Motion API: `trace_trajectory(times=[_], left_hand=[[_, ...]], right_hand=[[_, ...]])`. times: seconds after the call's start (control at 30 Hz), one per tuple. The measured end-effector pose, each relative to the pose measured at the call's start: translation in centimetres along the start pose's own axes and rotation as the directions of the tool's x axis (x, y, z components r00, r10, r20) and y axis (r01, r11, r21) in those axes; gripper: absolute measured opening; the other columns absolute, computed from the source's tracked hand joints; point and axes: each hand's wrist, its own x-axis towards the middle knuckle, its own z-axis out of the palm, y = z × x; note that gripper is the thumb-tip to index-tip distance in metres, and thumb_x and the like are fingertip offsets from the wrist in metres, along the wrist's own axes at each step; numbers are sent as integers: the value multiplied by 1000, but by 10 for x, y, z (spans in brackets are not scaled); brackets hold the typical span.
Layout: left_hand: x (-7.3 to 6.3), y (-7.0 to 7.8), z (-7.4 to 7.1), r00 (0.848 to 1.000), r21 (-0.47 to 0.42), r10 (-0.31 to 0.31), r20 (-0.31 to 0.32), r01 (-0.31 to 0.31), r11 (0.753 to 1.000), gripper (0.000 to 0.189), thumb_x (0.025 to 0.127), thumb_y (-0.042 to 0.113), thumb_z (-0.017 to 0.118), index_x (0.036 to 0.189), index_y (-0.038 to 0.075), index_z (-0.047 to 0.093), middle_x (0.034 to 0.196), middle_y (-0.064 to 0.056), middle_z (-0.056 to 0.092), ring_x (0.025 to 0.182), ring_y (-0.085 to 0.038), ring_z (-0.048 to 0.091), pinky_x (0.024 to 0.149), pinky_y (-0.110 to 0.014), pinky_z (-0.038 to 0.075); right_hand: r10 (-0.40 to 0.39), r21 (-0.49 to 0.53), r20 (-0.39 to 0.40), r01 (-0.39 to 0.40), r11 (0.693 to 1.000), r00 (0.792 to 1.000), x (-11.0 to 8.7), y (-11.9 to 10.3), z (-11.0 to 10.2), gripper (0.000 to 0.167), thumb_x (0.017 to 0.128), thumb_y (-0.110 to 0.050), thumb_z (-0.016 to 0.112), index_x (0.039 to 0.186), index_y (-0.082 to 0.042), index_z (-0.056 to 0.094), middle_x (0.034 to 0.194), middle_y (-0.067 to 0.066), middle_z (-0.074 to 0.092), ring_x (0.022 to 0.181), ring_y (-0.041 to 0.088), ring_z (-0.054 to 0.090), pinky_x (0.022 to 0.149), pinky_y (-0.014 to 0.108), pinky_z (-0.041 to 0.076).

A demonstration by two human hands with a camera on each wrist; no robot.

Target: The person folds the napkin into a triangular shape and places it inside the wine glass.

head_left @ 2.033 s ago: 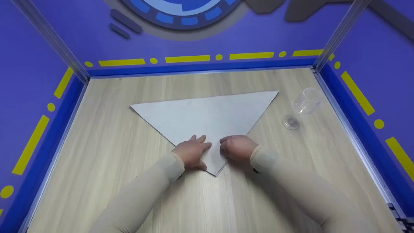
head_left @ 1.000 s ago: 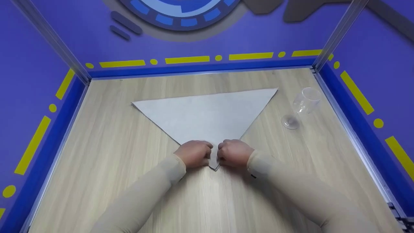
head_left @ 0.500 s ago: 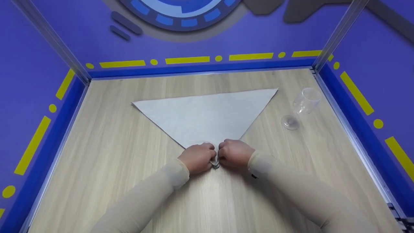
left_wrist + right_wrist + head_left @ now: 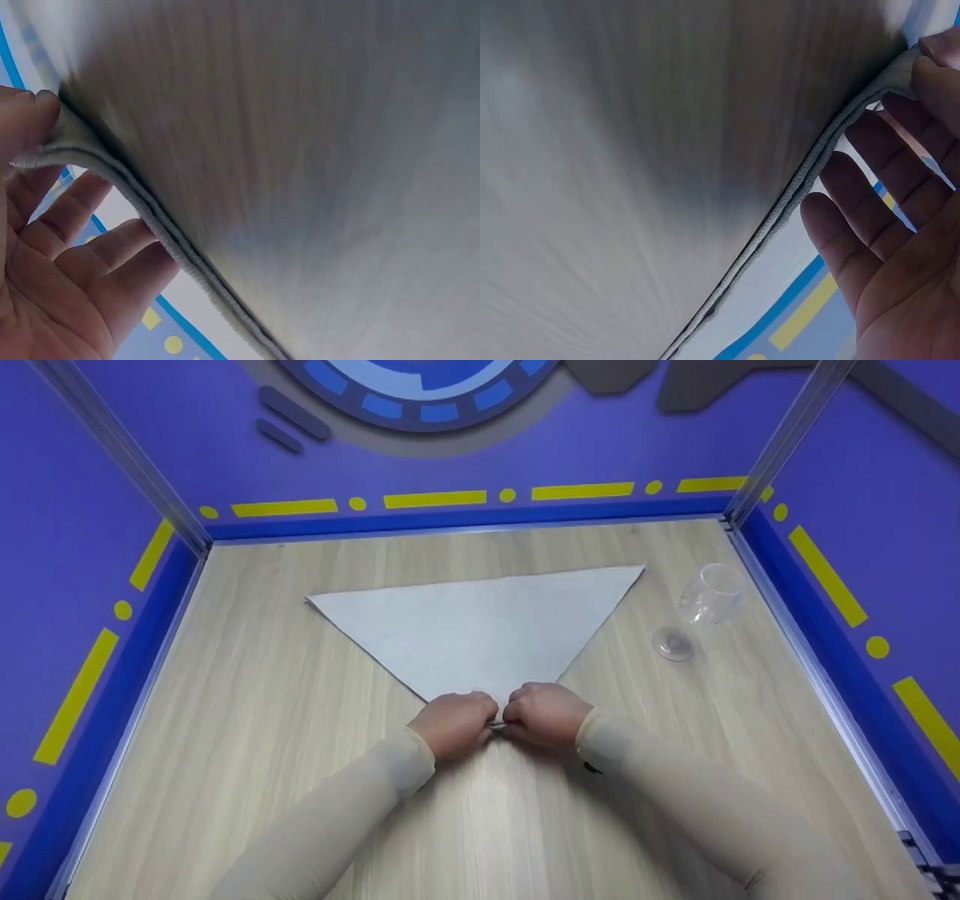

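Observation:
A pale grey cloth napkin (image 4: 476, 634), folded into a triangle, lies on the table with its long edge toward the back wall. At its near corner my left hand (image 4: 455, 726) and right hand (image 4: 546, 715) sit side by side, almost touching. In the left wrist view, the left thumb and forefinger pinch the layered edge of the napkin (image 4: 161, 214) while the other fingers extend beneath it. The right wrist view mirrors this: the right thumb (image 4: 936, 82) presses the napkin's edge (image 4: 810, 161) against the forefinger. The napkin's tip is curled up and mostly hidden between the hands.
A clear stemmed wine glass (image 4: 711, 596) stands at the right, beyond my right hand. The wood-grain table (image 4: 247, 720) is bounded by blue-purple walls (image 4: 480, 457) with yellow markings at the back and sides.
My left hand has gone from spread fingers on the cloth to pinching its edge, and moved closer to the right hand. The napkin's near tip, flat earlier, is now rolled up.

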Motion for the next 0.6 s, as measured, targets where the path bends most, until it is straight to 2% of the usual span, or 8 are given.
trace_trajectory(times=[0.07, 0.23, 0.3, 0.47, 0.6], left_hand=[[0, -1, -1, 1000, -17, -11, 3, 11, 1000, 21, 103, 25, 66, 84, 16, 63, 83, 2, 62, 68, -12, 51, 65, -35, 51], [0, -2, -5, 999, -47, -34, 27, 35, 998, 18, 103, 26, 68, 87, 16, 69, 99, 1, 73, 79, -13, 65, 74, -35, 58], [-1, -3, -5, 998, -60, -55, 22, 57, 997, 19, 102, 27, 69, 87, 15, 70, 100, 1, 74, 81, -15, 67, 75, -36, 59], [0, -6, -7, 989, -105, -150, -3, 149, 983, 25, 100, 31, 72, 81, 15, 68, 82, 1, 64, 69, -14, 55, 65, -34, 50], [1, -9, -9, 977, -132, -214, -7, 211, 968, 25, 99, 29, 73, 80, 13, 68, 78, 2, 60, 67, -13, 49, 64, -34, 47]], right_hand=[[21, 19, 3, -21, 1000, 1000, 0, 0, -1, 22, 98, -27, 75, 80, -16, 74, 74, -1, 68, 72, 18, 64, 68, 37, 55], [83, 78, 22, -84, 993, 996, 1, 1, -1, 24, 102, -28, 71, 81, -16, 73, 75, -1, 68, 75, 17, 64, 72, 37, 55], [104, 94, 32, -107, 990, 994, 1, 1, -1, 24, 102, -28, 69, 82, -16, 73, 76, -1, 67, 75, 17, 63, 72, 37, 55], [186, 139, 66, -194, 971, 980, 4, 2, -3, 25, 103, -27, 68, 81, -14, 70, 76, -1, 65, 74, 18, 59, 73, 39, 53], [250, 150, 90, -261, 953, 964, 7, 3, -2, 25, 103, -24, 68, 81, -12, 69, 76, 0, 65, 73, 18, 58, 73, 41, 53]])
